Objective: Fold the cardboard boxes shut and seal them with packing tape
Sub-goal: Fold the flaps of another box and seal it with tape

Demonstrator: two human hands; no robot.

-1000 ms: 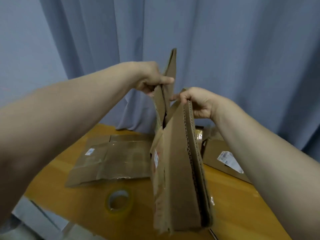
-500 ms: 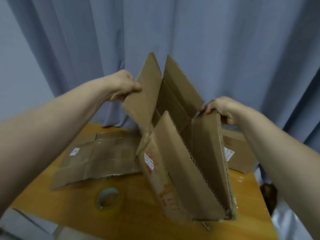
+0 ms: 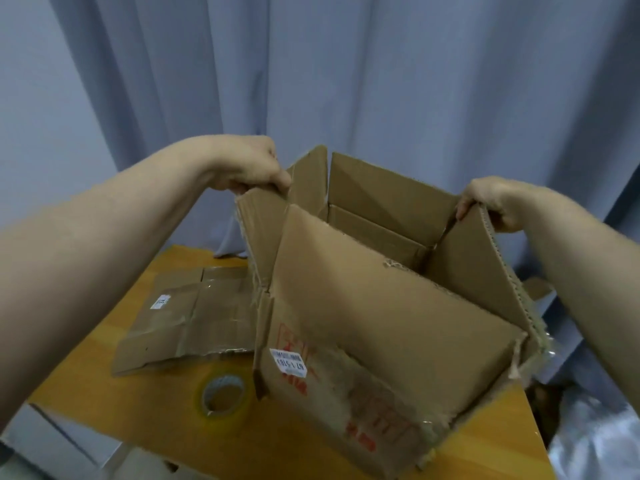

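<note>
The box (image 3: 381, 323) sits open-topped over the counter (image 3: 104, 393), beside the tape roll (image 3: 223, 396). My left hand (image 3: 249, 168) and right hand (image 3: 491, 199) each clamp a side flap's top edge. I judge it light, with stiff panels and torn, weak creases. Grip the flaps by their edges.

The brown box (image 3: 381, 306) carries faded red print and a white label (image 3: 288, 362) with black digits, the flattened box (image 3: 187, 317) at nine o'clock is brown too, the tape roll (image 3: 223, 379) yellowish, the table (image 3: 104, 386) honey-orange, the curtain (image 3: 381, 81) plain grey-blue.
</note>
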